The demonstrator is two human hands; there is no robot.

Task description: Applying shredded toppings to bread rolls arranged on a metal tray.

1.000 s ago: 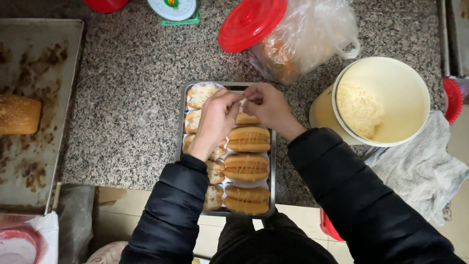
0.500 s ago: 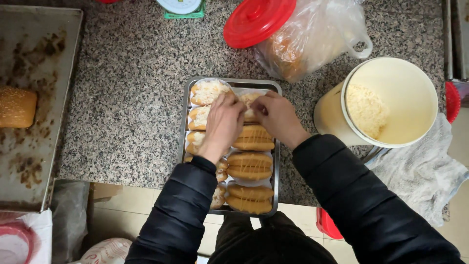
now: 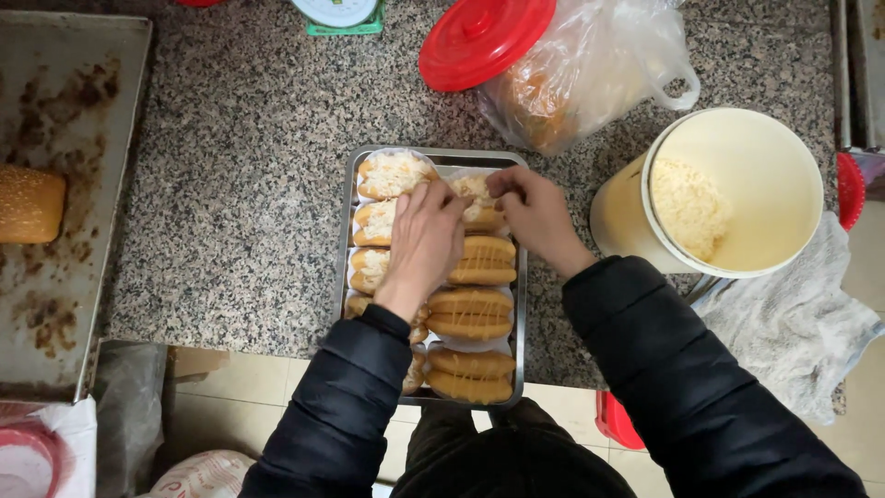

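the left hand (image 3: 426,238) and the right hand (image 3: 536,214) both pinch one topped bun (image 3: 477,195) at the far end of the metal tray (image 3: 344,231) on the speckled counter (image 3: 240,184); right of it stands a cream bucket (image 3: 737,189).

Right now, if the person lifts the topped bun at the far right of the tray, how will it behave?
The bun is probably soft and light, denting under both hands. Its loose shredded topping may fall into the tray. Its flat base probably prevents rolling.
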